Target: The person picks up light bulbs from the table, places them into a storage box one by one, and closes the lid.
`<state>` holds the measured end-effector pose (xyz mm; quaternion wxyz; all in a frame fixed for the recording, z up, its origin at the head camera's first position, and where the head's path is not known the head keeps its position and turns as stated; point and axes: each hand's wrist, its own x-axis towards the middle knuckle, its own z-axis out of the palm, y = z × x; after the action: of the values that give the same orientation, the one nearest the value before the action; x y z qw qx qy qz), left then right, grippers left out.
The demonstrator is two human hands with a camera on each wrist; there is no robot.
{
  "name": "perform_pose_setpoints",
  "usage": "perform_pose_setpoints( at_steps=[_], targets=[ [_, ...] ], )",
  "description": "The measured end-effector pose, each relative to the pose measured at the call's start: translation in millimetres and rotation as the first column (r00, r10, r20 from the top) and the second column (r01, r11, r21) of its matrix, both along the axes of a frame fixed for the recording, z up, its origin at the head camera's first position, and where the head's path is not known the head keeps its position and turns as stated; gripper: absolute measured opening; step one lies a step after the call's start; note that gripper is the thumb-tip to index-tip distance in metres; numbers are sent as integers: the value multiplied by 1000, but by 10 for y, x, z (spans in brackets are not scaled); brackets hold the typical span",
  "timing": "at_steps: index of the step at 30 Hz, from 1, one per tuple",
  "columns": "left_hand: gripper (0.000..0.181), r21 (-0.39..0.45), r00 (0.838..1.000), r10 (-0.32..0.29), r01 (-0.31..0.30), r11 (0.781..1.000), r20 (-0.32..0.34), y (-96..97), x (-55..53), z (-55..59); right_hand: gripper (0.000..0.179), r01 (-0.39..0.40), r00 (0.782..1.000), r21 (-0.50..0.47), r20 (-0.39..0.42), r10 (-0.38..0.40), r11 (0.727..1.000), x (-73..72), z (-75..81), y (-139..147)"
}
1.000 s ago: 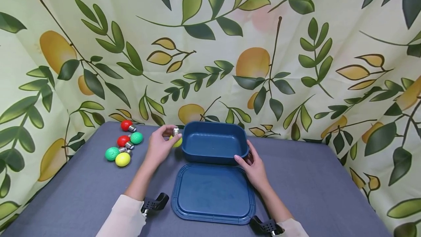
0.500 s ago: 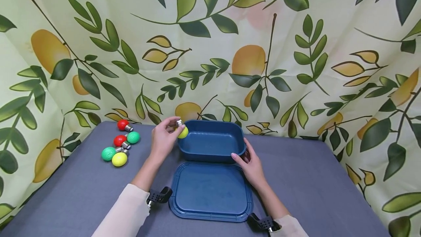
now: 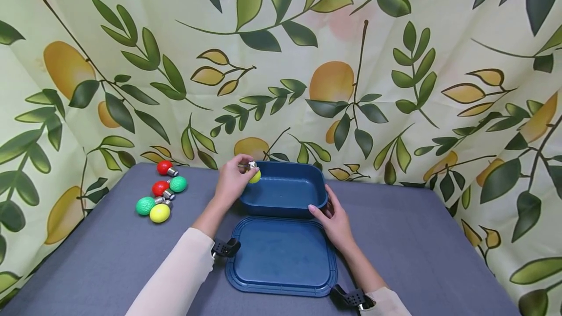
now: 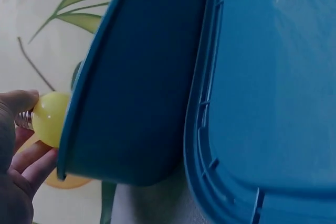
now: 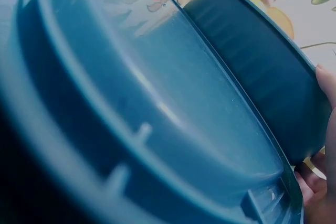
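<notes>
A yellow light bulb (image 4: 51, 119) with a silver screw base is pinched by my left hand (image 3: 232, 178), base upward. In the head view the bulb is over the left end of a blue plastic box (image 3: 287, 187), whose inside shows bare. My right hand (image 3: 335, 221) grips the box's near right corner, thumb on the rim and fingers around the outside. Just in front of the box lies its blue lid (image 3: 282, 257), flat on the table. The right wrist view shows the lid large and close, with the box (image 5: 257, 72) behind it.
On the left of the grey table (image 3: 395, 257) lies a loose group of bulbs: red bulbs (image 3: 164, 167), green bulbs (image 3: 177, 184) and a yellow bulb (image 3: 160, 213). A leaf-and-fruit patterned cloth (image 3: 272, 62) hangs behind and at both sides.
My left hand has carried the yellow light bulb rightward, from beside the box to over its left end. The right hand keeps its grip on the box corner.
</notes>
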<state>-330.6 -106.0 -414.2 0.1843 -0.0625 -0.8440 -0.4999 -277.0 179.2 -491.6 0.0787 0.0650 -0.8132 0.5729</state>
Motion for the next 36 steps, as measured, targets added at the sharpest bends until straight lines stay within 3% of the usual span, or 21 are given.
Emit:
perform_pose_setpoints(
  at_steps=[11, 17, 27, 36],
  targets=[
    [29, -3, 999, -21, 21, 1000, 31, 170, -162, -146, 81, 15, 1000, -7, 28, -15, 1000, 47, 52, -30],
    [29, -68, 998, -21, 25, 997, 66, 241, -224, -142, 81, 15, 999, -28, 44, -13, 999, 102, 159, -57],
    [27, -191, 991, 8, 18, 981, 132, 319, -282, -79, 81, 16, 1000, -19, 5, -16, 1000, -7, -17, 17],
    [23, -182, 985, 8, 24, 983, 174, 429, -304, -157, 83, 5, 1000, -33, 10, -4, 999, -4, -32, 4]
  ],
)
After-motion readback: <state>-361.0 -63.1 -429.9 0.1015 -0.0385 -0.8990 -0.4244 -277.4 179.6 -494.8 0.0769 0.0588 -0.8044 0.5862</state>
